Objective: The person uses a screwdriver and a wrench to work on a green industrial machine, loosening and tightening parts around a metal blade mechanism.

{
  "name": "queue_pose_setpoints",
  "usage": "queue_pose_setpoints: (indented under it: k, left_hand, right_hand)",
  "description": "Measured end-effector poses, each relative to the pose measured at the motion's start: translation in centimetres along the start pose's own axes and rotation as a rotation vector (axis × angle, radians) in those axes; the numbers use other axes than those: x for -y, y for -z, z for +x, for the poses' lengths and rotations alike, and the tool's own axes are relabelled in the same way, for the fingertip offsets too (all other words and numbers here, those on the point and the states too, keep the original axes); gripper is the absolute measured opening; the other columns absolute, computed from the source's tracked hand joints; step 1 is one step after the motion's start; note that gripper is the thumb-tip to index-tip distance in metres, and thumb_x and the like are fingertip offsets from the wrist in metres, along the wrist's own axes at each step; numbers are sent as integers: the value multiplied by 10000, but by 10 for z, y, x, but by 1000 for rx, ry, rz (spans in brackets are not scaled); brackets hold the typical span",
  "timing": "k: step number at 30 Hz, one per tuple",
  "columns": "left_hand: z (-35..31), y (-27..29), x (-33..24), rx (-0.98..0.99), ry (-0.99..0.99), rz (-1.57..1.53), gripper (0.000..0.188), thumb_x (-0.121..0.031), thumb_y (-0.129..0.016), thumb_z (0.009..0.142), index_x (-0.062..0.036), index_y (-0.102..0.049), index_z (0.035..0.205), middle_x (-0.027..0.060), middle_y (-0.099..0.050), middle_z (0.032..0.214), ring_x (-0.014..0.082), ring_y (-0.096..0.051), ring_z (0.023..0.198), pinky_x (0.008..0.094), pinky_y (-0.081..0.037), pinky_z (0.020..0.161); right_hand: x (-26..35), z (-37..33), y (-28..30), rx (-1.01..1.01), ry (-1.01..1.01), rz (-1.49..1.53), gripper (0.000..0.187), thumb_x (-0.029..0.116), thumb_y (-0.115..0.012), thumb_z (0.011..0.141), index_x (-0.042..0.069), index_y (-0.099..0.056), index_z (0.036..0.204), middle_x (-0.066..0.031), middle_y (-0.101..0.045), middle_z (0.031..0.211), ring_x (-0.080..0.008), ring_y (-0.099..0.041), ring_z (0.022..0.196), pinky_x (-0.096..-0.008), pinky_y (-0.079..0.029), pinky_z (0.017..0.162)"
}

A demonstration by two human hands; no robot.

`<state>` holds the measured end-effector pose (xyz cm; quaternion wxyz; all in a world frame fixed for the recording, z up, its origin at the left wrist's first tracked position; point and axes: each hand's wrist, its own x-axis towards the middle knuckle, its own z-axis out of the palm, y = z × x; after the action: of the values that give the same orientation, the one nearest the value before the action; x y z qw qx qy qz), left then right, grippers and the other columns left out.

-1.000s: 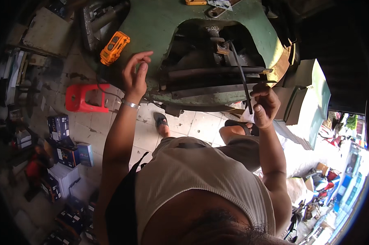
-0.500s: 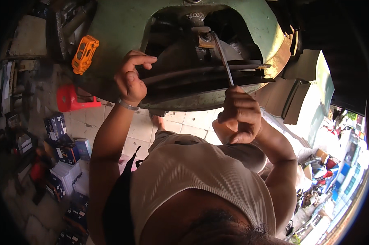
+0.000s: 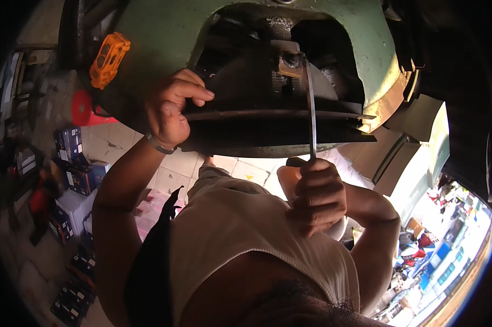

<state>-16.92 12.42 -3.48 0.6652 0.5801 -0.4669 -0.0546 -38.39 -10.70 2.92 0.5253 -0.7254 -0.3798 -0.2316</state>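
My right hand [image 3: 318, 193] is wrapped round the lower end of a long metal wrench [image 3: 311, 117]. The wrench's far end meets a bolt on a small metal block [image 3: 290, 64], inside the opening of a green machine [image 3: 153, 41]. Its exact head shape is too dark to make out. At the left end of the machine's dark curved plates [image 3: 267, 113], my left hand [image 3: 175, 106] is held up with its fingers half bent, thumb apart and nothing in it. Whether it touches the plate, I cannot tell.
An orange plastic case [image 3: 109, 59] sits on the machine's left side. Below it is a red stool [image 3: 85, 109]. Boxes and paper stacks [image 3: 74, 204] stand on the left floor. Large stacks of sheets [image 3: 415, 147] rise at the right, close to my right arm.
My right hand has pulled down toward my body, and the wrench has swung to nearly upright in the picture. My left hand stays by the plate edge. The whole view has shifted slightly.
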Motion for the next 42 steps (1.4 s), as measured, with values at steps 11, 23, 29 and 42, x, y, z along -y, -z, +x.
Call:
queue_pose_setpoints:
  k: [11,23,29,42]
  left_hand:
    - [13,-6,0,30,-13,-212,474,-413,-511,1086,-26,-722,910,80,-688,820,124,-596,675,268,-485,611]
    - [23,3,-2,209,39,-261,230,-241,-657,1015,-62,-742,899,50,-718,830,174,-638,703,308,-502,636]
    - [33,1,-1,300,5,-298,256,-243,-595,1060,-62,-721,930,51,-644,799,130,-579,689,272,-470,627]
    - [35,0,1,368,68,-401,216,-168,-570,1061,-36,-701,951,68,-662,862,112,-581,691,253,-466,620]
  right_hand:
    - [6,2,-4,16,-25,-81,203,284,-730,875,89,-728,820,5,-602,700,-127,-572,602,-283,-371,572]
    - [-1,34,-47,-45,-45,-173,215,308,-739,879,109,-741,798,47,-562,659,-105,-512,539,-304,-327,585]
    - [-9,52,-68,-120,-67,-342,246,290,-692,916,95,-732,771,37,-548,644,-123,-497,531,-308,-320,572]
    - [-35,86,-117,-264,-121,-559,377,383,-635,996,83,-724,786,24,-553,662,-150,-517,576,-321,-329,586]
